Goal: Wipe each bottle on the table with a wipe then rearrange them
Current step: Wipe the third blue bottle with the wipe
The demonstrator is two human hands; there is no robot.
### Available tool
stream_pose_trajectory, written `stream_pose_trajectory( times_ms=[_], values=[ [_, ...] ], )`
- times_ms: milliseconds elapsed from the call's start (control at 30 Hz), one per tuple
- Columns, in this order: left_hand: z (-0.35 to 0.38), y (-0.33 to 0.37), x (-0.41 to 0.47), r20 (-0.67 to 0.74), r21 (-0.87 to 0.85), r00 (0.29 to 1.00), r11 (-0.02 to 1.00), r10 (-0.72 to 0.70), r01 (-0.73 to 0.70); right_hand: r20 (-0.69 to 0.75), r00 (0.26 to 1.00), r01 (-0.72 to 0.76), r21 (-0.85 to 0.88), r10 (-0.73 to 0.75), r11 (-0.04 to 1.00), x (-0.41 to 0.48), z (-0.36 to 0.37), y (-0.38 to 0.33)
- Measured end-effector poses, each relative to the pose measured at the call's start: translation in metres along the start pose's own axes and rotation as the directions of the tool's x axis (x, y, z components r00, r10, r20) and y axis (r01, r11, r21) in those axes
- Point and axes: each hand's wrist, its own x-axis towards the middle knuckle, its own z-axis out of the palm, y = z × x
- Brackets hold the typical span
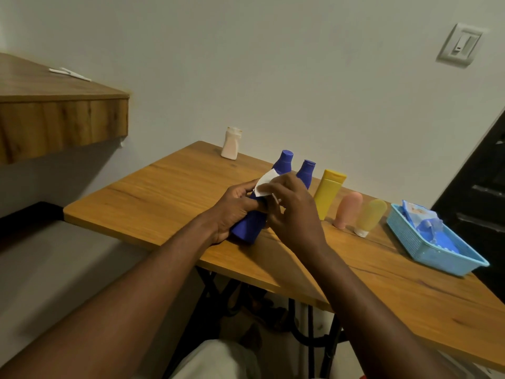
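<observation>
My left hand (235, 212) grips a tall blue bottle (247, 228) around its lower body, its base near the wooden table (153, 203). My right hand (292, 212) presses a white wipe (263, 183) against that bottle's upper part; the wipe is pinched under the fingers. Behind my hands stands a second blue bottle (306, 173). To its right come a yellow bottle (328, 194), a pink bottle (347, 209) and a pale yellow bottle (370, 216), both standing cap down. A cream bottle (231, 143) stands alone at the table's far edge.
A light blue basket (426, 253) holding a wipe packet (418, 214) sits at the table's right. A wooden shelf (62, 113) juts out at upper left with small white items on it. Metal table legs and my knee show below.
</observation>
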Motion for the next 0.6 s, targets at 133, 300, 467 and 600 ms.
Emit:
stream_pose_trajectory(
  times_ms=[133,300,467,600],
  values=[
    [0.002,0.004,-0.001,0.03,0.022,0.999,1.0,0.013,-0.013,-0.099,0.992,-0.074,0.024,0.076,0.997,0.009,-0.005,0.007],
    [0.001,0.009,-0.003,0.056,-0.198,0.998,0.98,-0.016,0.027,-0.211,0.954,-0.181,0.155,0.212,0.971,0.016,-0.004,0.012],
    [0.0,0.005,0.001,0.081,-0.248,0.997,0.968,-0.003,0.023,-0.109,0.992,-0.045,0.118,0.058,0.992,0.004,-0.005,0.011],
    [0.001,0.003,0.004,0.077,-0.196,0.997,0.981,0.011,0.004,-0.138,0.989,-0.043,0.102,0.057,0.994,0.013,-0.013,0.019]
  ],
)
